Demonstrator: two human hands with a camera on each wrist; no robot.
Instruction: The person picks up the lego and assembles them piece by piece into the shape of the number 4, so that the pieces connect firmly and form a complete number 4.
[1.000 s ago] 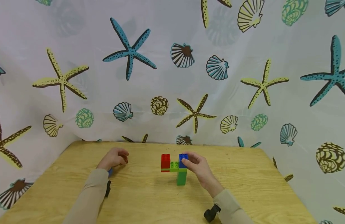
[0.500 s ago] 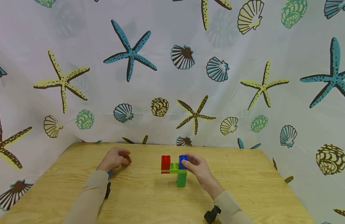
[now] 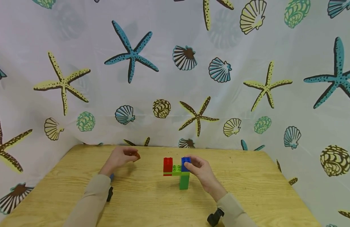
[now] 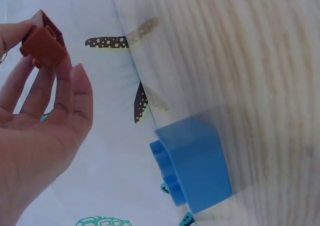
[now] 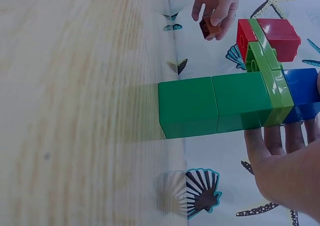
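Note:
My left hand is raised over the left of the table, pinching a reddish-brown toy building brick between thumb and fingertips. At the middle stands a brick structure: stacked green bricks as a column, light-green flat pieces laid across the top and jutting left. A red brick sits on the jutting end, with more red beneath it. Above the column is a blue brick; my right hand grips it from the right, thumb on its near side.
Another blue brick rests on the wooden table, partly hidden by the left forearm in the head view. A shell-and-starfish patterned cloth hangs behind and beside the table.
My left hand has lifted slightly and moved right with the reddish-brown brick, toward the structure. The right hand and the structure have stayed in place.

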